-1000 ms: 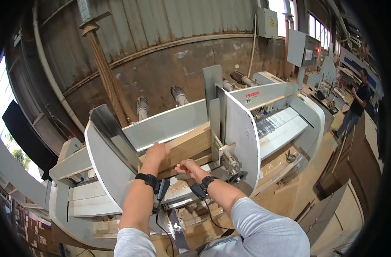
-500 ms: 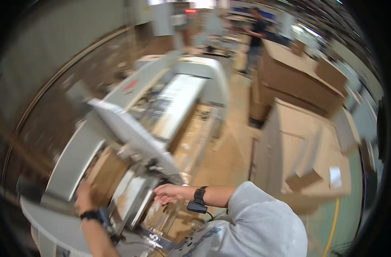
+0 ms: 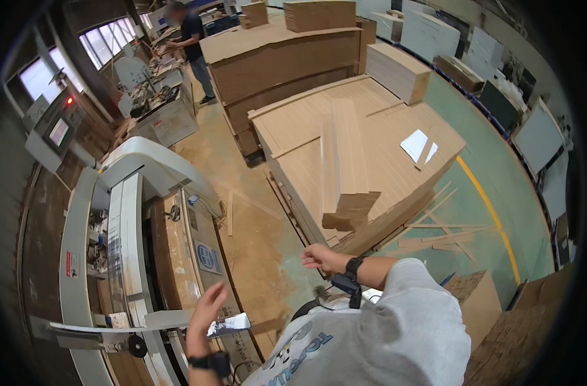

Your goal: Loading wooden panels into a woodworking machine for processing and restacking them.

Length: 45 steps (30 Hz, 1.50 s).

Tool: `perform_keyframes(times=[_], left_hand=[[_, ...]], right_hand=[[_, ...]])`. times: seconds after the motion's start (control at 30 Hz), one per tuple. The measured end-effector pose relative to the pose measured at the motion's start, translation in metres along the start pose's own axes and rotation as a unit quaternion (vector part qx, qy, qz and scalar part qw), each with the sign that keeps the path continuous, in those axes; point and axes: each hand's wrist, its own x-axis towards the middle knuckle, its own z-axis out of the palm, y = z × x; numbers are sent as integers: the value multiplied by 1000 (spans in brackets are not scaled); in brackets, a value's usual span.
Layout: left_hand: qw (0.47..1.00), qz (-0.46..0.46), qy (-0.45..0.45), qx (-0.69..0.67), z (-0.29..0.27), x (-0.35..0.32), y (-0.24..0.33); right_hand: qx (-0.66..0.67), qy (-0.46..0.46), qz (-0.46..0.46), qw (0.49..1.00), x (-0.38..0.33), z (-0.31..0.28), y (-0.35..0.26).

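My left hand (image 3: 210, 307) is raised beside the long grey-white woodworking machine (image 3: 127, 212), its fingers stretched and holding nothing. A curved pale guard (image 3: 168, 319) of that machine lies just left of the hand. My right hand (image 3: 320, 258) hangs in the air in front of the near edge of a big stack of brown boards (image 3: 293, 186). Its fingers are loosely bent and apart, with nothing visible in them. On the stack rests a bundle of narrow boards (image 3: 346, 174), and a white paper sheet (image 3: 414, 145) lies to its right.
Another person (image 3: 193, 48) stands at a machine at the back. A control panel (image 3: 56, 132) rises at the left. Behind the near stack is a taller board stack (image 3: 284, 64). Loose wood strips (image 3: 444, 237) lie on the green floor. More boards (image 3: 525, 328) are at the lower right.
The view has swung right, from the machine toward the board stacks. My left hand has come away from the wooden piece on the machine. My right hand is now in front of the near stack.
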Motion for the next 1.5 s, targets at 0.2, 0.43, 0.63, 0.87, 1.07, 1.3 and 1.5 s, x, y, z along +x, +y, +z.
perform_keyframes(times=[0.2,0.43,0.63,0.87,1.07,1.3,1.5], left_hand=[[993,-57,-78,-65,149,197,32],[967,-80,-237,-49,269,279,45],[953,-144,-257,-72,274,308,8],[932,-135,-314,-119,268,307,-3],[937,-149,-295,-115,237,269,-23],[922,-199,-301,-139,205,258,-60],[938,-172,-263,-146,206,230,-63]], right_hand=[[112,201,-128,965,5,-57,-31],[106,190,-238,947,35,-66,-38],[41,210,-150,965,24,-39,-41],[69,41,-99,992,-3,-57,-46],[53,-110,-64,990,-33,-52,-15],[73,-106,-9,992,-11,-71,17],[-17,-56,-4,998,53,-83,27]])
